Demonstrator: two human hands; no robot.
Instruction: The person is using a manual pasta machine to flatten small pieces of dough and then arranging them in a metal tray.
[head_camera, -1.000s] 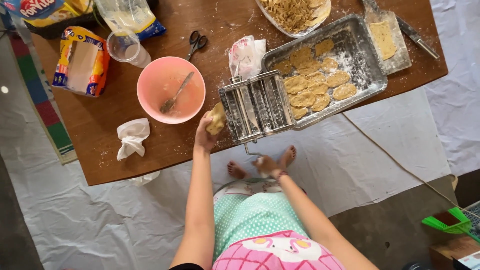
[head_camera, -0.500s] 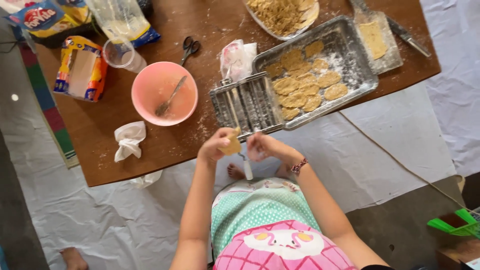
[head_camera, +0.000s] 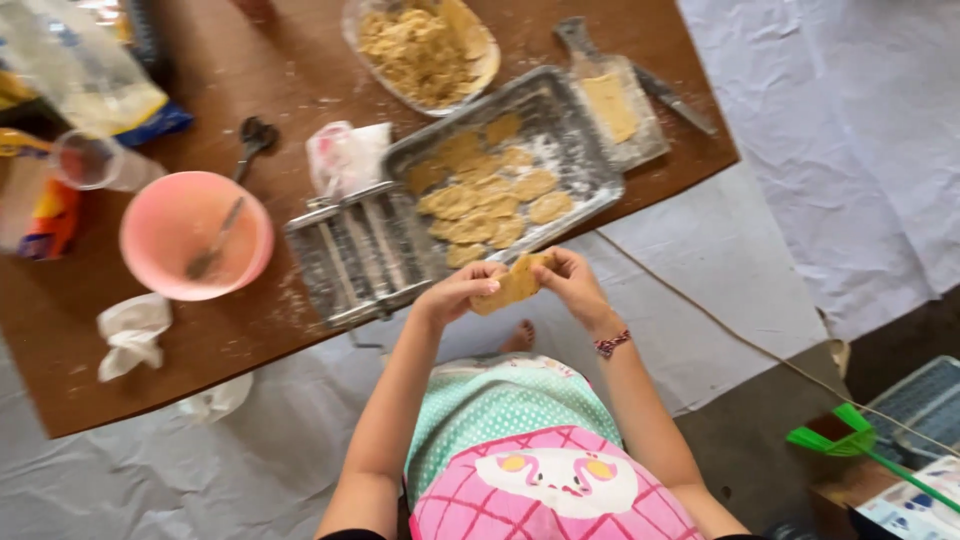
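Both my hands hold one flat, pale yellow piece of dough (head_camera: 512, 283) in the air just off the front edge of the brown table (head_camera: 260, 335). My left hand (head_camera: 458, 290) pinches its left end and my right hand (head_camera: 572, 283) its right end. Right behind the hands lies a floured metal tray (head_camera: 585, 170) with several flat dough pieces (head_camera: 485, 195) in it. A metal dough roller (head_camera: 352, 257) stands at the table edge, to the left of my hands.
A pink bowl (head_camera: 196, 235) with a spoon sits at the left. Near it are a crumpled white cloth (head_camera: 130, 335), scissors (head_camera: 252, 140), a plastic cup (head_camera: 88, 160) and bags. A plate of dough crumbs (head_camera: 420, 50), a dough slab on a board (head_camera: 612, 105) and a knife (head_camera: 675, 100) lie farther back.
My left hand took the dough from beside the roller toward my body. My right hand came up and joined it, and both have now shifted right with the dough, which now looks flatter.
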